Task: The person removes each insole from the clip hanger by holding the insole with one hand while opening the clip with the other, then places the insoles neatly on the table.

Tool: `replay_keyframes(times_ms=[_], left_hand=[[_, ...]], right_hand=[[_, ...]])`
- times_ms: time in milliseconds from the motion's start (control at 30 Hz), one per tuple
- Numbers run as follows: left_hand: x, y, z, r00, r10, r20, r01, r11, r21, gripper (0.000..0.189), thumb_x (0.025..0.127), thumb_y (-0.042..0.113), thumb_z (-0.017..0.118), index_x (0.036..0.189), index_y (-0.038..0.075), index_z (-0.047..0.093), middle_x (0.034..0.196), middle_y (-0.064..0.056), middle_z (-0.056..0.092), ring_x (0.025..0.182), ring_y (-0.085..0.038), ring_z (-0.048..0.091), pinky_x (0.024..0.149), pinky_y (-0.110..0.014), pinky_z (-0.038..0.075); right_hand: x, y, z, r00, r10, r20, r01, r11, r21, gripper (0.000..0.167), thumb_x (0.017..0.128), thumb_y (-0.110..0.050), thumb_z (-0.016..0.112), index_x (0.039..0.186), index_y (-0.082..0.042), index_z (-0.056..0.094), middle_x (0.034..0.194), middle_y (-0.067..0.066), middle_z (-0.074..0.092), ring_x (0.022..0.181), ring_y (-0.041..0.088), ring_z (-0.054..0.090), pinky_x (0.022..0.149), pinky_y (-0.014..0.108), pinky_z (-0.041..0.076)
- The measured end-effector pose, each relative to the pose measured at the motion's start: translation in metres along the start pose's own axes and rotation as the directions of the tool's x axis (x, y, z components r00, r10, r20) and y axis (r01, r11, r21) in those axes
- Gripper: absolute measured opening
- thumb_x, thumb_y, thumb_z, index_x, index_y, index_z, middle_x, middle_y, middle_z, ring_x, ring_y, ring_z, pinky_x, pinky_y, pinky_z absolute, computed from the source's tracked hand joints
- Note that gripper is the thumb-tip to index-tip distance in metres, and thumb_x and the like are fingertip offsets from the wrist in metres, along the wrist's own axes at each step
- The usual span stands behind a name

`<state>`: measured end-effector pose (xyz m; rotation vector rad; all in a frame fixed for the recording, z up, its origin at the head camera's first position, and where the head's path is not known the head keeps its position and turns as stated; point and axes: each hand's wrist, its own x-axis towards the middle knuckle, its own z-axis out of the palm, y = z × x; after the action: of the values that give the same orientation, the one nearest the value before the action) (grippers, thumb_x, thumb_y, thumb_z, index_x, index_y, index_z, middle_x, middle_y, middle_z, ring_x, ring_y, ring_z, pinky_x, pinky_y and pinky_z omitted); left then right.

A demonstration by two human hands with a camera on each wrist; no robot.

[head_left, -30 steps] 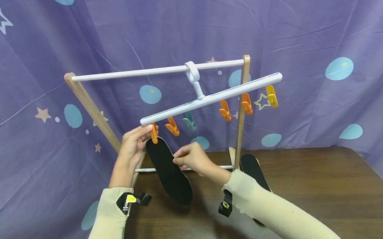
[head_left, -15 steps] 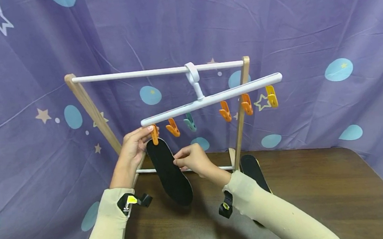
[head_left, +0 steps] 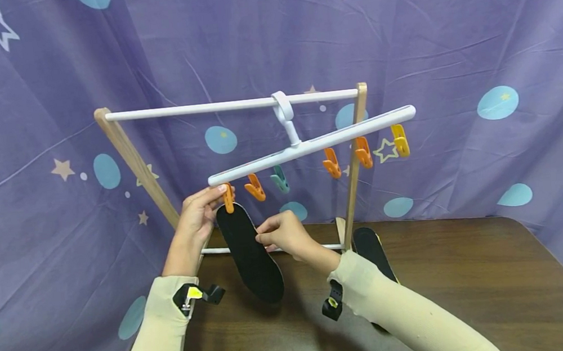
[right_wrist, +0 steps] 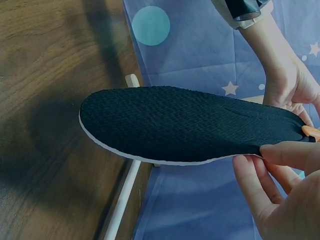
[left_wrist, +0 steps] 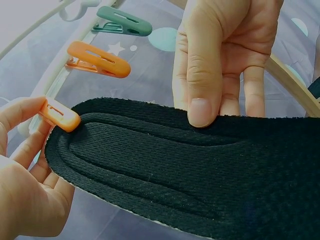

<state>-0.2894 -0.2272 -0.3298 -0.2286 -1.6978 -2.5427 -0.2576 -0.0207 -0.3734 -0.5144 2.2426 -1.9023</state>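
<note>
A black shoe insole (head_left: 250, 257) hangs at a slant below the left end of the white hanger (head_left: 260, 166). An orange clip (head_left: 229, 198) sits over the insole's top end, and my left hand (head_left: 199, 214) pinches that clip between thumb and fingers. Partway down the insole's right edge, my right hand (head_left: 287, 234) pinches it, thumb on the dark face and fingers behind. In the left wrist view the clip (left_wrist: 61, 115) overlaps the insole's rounded tip (left_wrist: 150, 155). The right wrist view shows the insole's pale underside rim along its lower edge.
The hanger hooks over the white top rail (head_left: 188, 110) of a wooden rack (head_left: 137, 161). Other clips hang along it: orange (head_left: 255, 187), teal (head_left: 279, 179) and yellow (head_left: 400, 141) among them. A second insole (head_left: 372, 251) lies on the brown table (head_left: 474, 270), partly under the right sleeve.
Both hands keep their grip on the clip and the insole. The hanger's left end, clip and insole have shifted very slightly right; little else differs.
</note>
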Motion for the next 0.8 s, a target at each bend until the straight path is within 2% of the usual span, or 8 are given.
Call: replay_keyframes(times_ms=[433,800], left_hand=[[0.0008,-0.0008,0.0002,1.0,0.012,0.004,-0.012,1.0,-0.01,0.037,0.1,-0.004,0.053,0.081,0.013,0.079,0.079,0.0,0.078,0.077,-0.012,0.074,0.075,-0.022,0.059],[0.0015,-0.0016,0.0013,1.0,0.017,-0.015,-0.017,1.0,-0.003,0.038,0.1,-0.005,0.054,0.078,0.014,0.079,0.078,0.002,0.078,0.076,-0.01,0.073,0.076,-0.021,0.057]], right_hand=[[0.0002,0.0,-0.0001,1.0,0.016,-0.001,-0.016,1.0,0.013,0.007,0.086,0.005,0.076,0.092,0.01,0.076,0.084,0.013,0.076,0.065,0.009,0.063,0.074,0.047,0.064],[0.0012,0.0006,0.0006,1.0,0.022,-0.006,-0.022,1.0,0.022,0.008,0.086,0.006,0.076,0.092,0.011,0.075,0.081,0.01,0.075,0.066,0.011,0.064,0.072,0.044,0.064]])
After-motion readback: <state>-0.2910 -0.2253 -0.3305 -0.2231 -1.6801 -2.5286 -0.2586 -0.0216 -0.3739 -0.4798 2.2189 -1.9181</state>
